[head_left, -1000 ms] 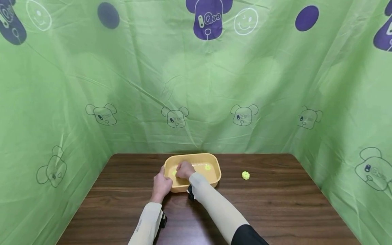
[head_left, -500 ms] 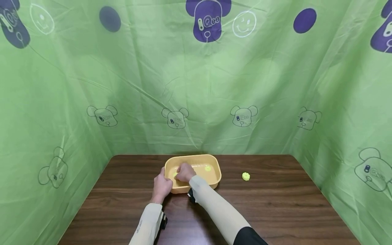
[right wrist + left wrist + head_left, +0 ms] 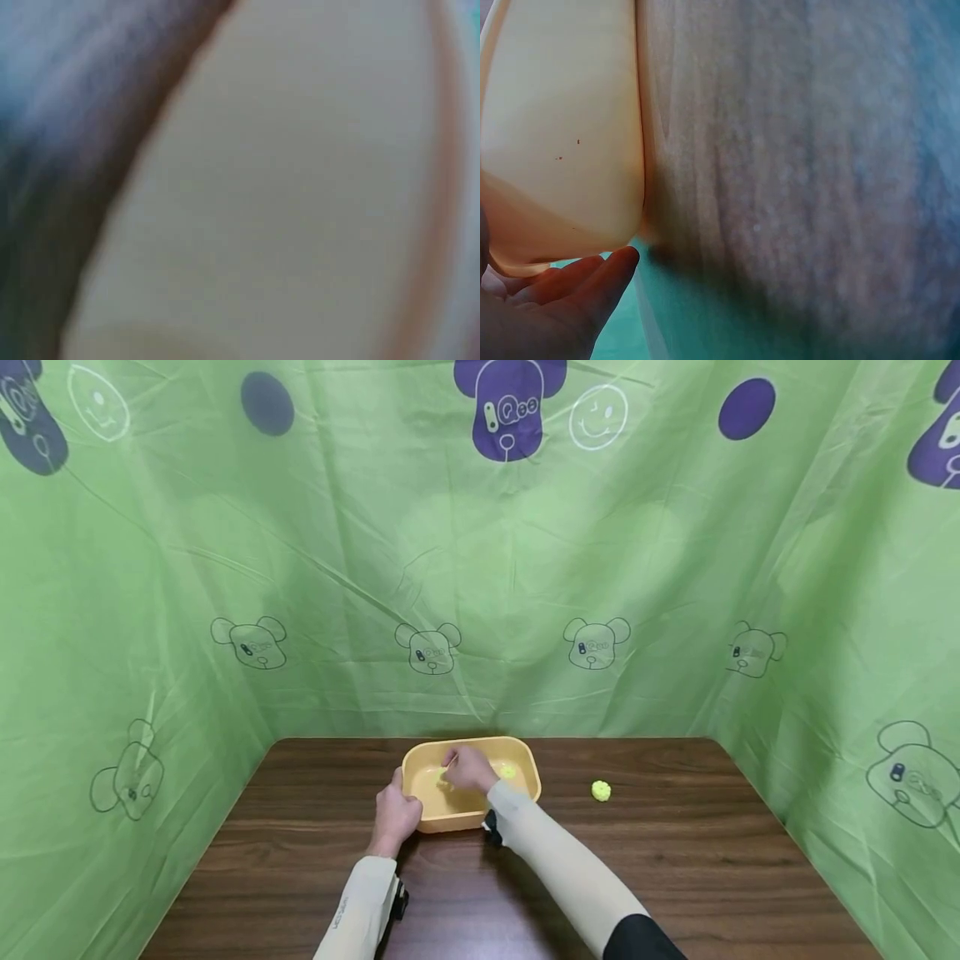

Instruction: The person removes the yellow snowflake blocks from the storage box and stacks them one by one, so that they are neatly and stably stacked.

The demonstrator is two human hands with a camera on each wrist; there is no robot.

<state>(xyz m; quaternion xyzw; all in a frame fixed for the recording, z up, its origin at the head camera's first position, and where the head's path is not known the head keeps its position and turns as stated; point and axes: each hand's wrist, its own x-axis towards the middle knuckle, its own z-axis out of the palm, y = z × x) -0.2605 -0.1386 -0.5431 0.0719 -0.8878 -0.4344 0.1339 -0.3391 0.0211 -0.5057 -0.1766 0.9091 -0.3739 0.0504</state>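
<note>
A yellow rectangular plastic basin [image 3: 480, 818] with rounded corners sits near the table's back. My left hand [image 3: 396, 814] grips its left end; in the left wrist view the fingers [image 3: 604, 289] lie against the end of the basin wall [image 3: 562, 127]. Inside the basin, my right hand [image 3: 471, 770] has curled fingers pinching a small yellow-green flower-shaped piece [image 3: 441, 778], partly hidden by the hand. A similar piece [image 3: 507, 772] lies on the basin floor to the right. The right wrist view is blurred and mostly filled by the basin's outer wall [image 3: 262, 180].
Another yellow-green flower-shaped piece [image 3: 601, 791] lies on the dark wooden table [image 3: 675, 860], right of the basin. Green printed fabric [image 3: 510, 568] hangs close behind the table and along both sides.
My right hand has moved slightly right and back inside the basin, and the flower-shaped piece at its fingertips has shifted with it. The left hand and the basin stay in place.
</note>
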